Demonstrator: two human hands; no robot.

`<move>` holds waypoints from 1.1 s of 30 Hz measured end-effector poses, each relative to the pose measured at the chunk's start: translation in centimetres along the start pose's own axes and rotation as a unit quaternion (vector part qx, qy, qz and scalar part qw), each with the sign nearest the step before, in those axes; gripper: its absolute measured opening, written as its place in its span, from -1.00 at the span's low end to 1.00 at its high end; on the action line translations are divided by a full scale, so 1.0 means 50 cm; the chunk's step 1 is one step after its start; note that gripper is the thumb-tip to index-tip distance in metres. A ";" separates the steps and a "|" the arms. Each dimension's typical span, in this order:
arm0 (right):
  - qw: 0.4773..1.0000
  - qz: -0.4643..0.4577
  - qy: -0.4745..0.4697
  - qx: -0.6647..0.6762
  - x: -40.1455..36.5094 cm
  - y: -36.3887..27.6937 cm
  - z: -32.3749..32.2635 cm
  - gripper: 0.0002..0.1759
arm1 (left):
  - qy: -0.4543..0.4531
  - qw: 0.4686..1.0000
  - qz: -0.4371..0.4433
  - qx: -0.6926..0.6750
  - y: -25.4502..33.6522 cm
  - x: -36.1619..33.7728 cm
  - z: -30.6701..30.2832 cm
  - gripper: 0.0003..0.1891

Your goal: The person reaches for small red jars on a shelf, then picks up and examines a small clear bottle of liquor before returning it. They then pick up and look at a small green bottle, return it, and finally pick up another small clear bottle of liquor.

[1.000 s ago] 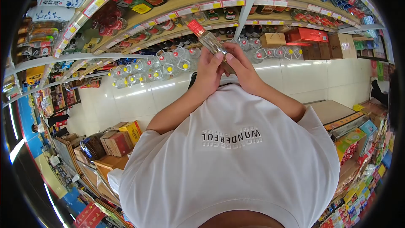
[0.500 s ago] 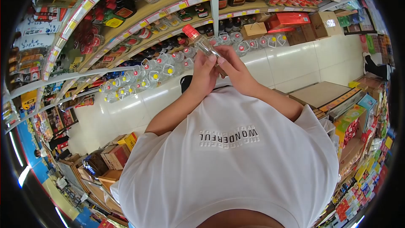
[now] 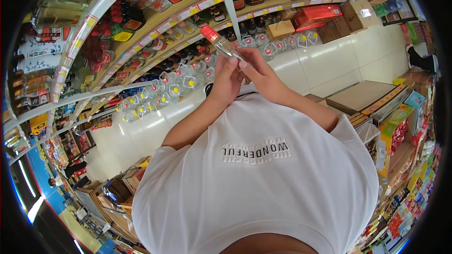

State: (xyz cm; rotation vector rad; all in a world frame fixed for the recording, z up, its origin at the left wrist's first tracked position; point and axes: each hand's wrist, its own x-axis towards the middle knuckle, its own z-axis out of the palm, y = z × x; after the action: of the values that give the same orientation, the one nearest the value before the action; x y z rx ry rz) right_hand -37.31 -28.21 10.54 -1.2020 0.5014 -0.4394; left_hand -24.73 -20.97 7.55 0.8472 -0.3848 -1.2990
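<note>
Glass bottle [image 3: 226, 49]: between my hands, smooth, clear, tilted far-left; red cap [image 3: 209, 33] glossy.
Left hand [image 3: 228, 76]: my fingers clamped around it.
Right hand [image 3: 262, 72]: likewise clamped.
Mostly hidden: its base, behind my palms.

Glossy bottle [image 3: 223, 47], probably glass.
</note>
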 end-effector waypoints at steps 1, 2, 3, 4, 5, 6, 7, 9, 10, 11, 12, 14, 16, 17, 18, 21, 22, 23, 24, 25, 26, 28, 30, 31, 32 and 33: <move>1.000 0.002 0.000 -0.003 0.000 -0.001 -0.002 -0.56 | 0.000 1.000 0.004 0.003 0.000 0.002 0.003 -0.46; 1.000 0.004 0.000 -0.006 0.001 -0.003 -0.004 -0.56 | 0.002 1.000 0.001 0.003 0.001 0.004 0.003 -0.46; 1.000 0.007 -0.002 -0.008 0.001 -0.002 -0.004 -0.56 | 0.004 1.000 -0.002 0.002 0.000 0.006 0.002 -0.46; 1.000 0.007 -0.002 -0.009 0.000 0.001 -0.003 -0.56 | 0.009 1.000 -0.006 0.002 0.000 0.003 0.001 -0.47; 1.000 0.005 -0.001 -0.009 0.000 0.005 -0.002 -0.56 | 0.013 1.000 -0.007 0.001 0.000 -0.001 -0.002 -0.47; 1.000 -0.001 -0.001 -0.011 0.007 0.005 -0.002 -0.56 | 0.014 1.000 -0.006 0.001 0.001 0.000 -0.003 -0.48; 1.000 -0.004 0.000 -0.001 0.011 0.002 -0.001 -0.56 | 0.013 1.000 -0.005 0.000 0.004 0.002 -0.002 -0.49; 1.000 -0.004 0.003 0.021 0.010 -0.002 0.003 -0.57 | 0.007 1.000 -0.004 0.003 0.011 0.001 0.002 -0.50; 1.000 0.001 0.003 0.021 0.011 -0.003 0.004 -0.57 | 0.004 1.000 -0.003 0.005 0.015 0.002 0.003 -0.51; 1.000 0.006 0.002 0.021 0.012 -0.003 0.005 -0.57 | 0.008 1.000 -0.001 0.010 0.018 0.002 0.005 -0.51; 1.000 0.012 0.001 0.021 0.013 -0.003 0.006 -0.57 | 0.013 1.000 0.002 0.015 0.018 0.001 0.006 -0.51; 1.000 0.015 -0.001 0.019 0.015 -0.003 0.009 -0.58 | 0.015 1.000 0.005 0.020 0.021 -0.001 0.006 -0.50; 1.000 0.023 -0.009 0.017 0.015 -0.003 0.010 -0.59 | 0.011 1.000 0.005 0.021 0.025 -0.006 0.002 -0.49; 0.999 0.028 -0.016 0.016 0.015 -0.003 0.010 -0.59 | 0.011 1.000 0.003 0.026 0.027 -0.008 0.000 -0.48; 0.999 0.033 -0.022 0.015 0.016 -0.002 0.010 -0.60 | 0.011 0.999 0.002 0.031 0.029 -0.007 -0.003 -0.47; 0.999 0.027 -0.028 0.024 0.019 0.009 0.012 -0.61 | 0.014 0.999 0.003 0.037 0.028 -0.008 -0.010 -0.44; 0.999 0.026 -0.030 0.025 0.018 0.010 0.013 -0.61 | 0.015 0.999 0.004 0.038 0.026 -0.009 -0.012 -0.44; 0.999 0.024 -0.031 0.027 0.017 0.010 0.014 -0.61 | 0.017 0.999 0.001 0.038 0.026 -0.010 -0.013 -0.43; 0.999 0.023 -0.032 0.029 0.017 0.011 0.015 -0.61 | 0.019 0.999 -0.003 0.039 0.026 -0.010 -0.015 -0.43; 0.999 0.023 -0.032 0.027 0.017 0.011 0.016 -0.61 | 0.021 0.999 -0.006 0.041 0.026 -0.011 -0.016 -0.43; 0.999 0.023 -0.032 0.025 0.017 0.010 0.016 -0.62 | 0.023 0.999 -0.007 0.039 0.027 -0.012 -0.016 -0.43; 0.999 0.024 -0.032 0.022 0.017 0.010 0.019 -0.62 | 0.028 0.999 -0.010 0.037 0.027 -0.014 -0.018 -0.44; 0.999 0.026 -0.030 0.018 0.016 0.010 0.021 -0.62 | 0.026 0.999 -0.013 0.033 0.028 -0.015 -0.021 -0.44; 0.999 0.028 -0.029 0.016 0.015 0.010 0.021 -0.62 | 0.025 0.999 -0.015 0.030 0.028 -0.016 -0.022 -0.44; 0.999 0.030 -0.027 0.014 0.016 0.012 0.021 -0.61 | 0.024 0.999 -0.018 0.031 0.029 -0.016 -0.023 -0.44; 0.999 0.031 -0.025 0.013 0.016 0.014 0.022 -0.61 | 0.022 0.999 -0.021 0.031 0.030 -0.017 -0.024 -0.44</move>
State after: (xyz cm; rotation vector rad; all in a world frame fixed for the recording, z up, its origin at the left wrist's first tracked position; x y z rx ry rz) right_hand -36.00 -27.62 10.05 -1.1671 0.4869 -0.3602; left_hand -23.12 -19.74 8.00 0.9402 -0.3756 -1.3101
